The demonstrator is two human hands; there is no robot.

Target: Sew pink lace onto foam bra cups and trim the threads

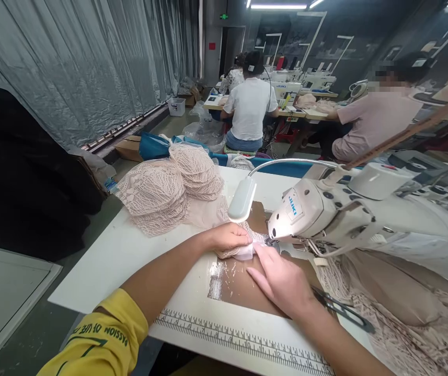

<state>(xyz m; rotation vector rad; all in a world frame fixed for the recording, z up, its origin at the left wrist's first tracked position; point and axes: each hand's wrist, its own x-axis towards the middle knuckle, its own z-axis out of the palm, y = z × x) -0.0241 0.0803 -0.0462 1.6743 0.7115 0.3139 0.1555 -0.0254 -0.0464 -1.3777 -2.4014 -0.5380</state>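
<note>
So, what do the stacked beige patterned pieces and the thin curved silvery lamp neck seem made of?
Stacked beige patterned pieces: probably lace fabric, matte, judging by the openwork web. Thin curved silvery lamp neck: likely metal, shiny, with fine ribbing.

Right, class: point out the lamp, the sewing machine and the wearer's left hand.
Lamp (242, 200): head view, on its pale head.
Sewing machine (400, 223): head view, on its white casing.
Left hand (228, 237): head view, on the back of the hand.

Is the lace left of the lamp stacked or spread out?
Stacked: the lace sits in two piles, layered edges showing one above another.
</note>
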